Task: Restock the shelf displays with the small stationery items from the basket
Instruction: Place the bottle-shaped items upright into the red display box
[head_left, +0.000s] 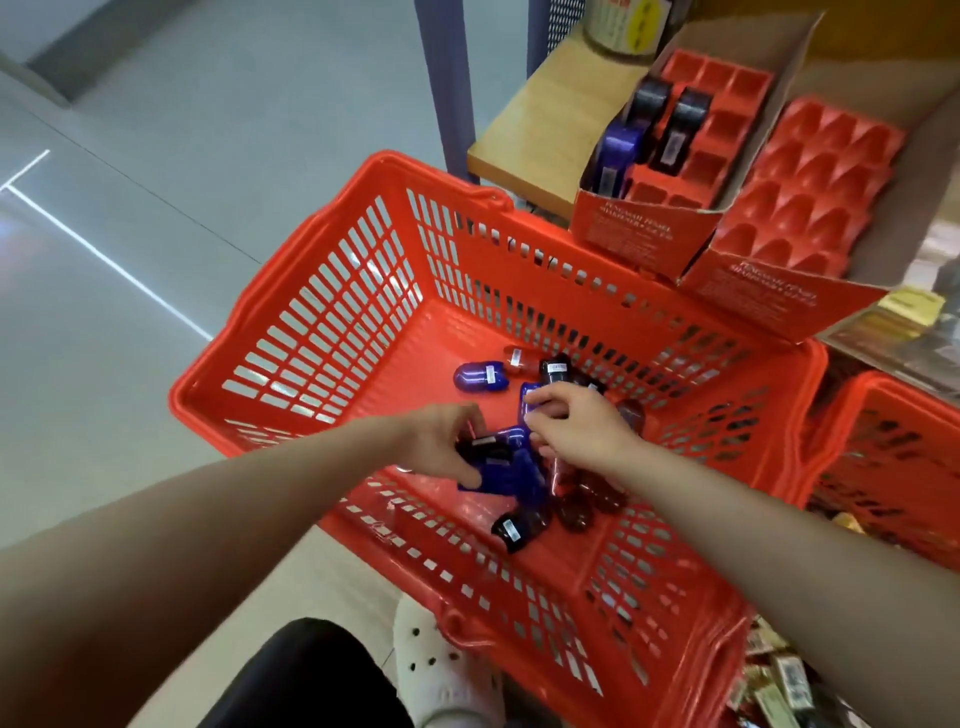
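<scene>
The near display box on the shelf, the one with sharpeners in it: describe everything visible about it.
The near display box is open-topped red printed cardboard with white lettering on its front wall, standing on the wooden shelf beside a second box whose tray shows no sharpeners. Inside sits a red plastic tray of rectangular pockets, mostly unfilled. Three sharpeners stand in its left pockets: one purple, two black. Its front corner overhangs the orange basket. Neither hand touches it.

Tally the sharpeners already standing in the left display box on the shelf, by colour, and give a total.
Black sharpeners: 2
Purple sharpener: 1
Total in the left display box: 3
</scene>
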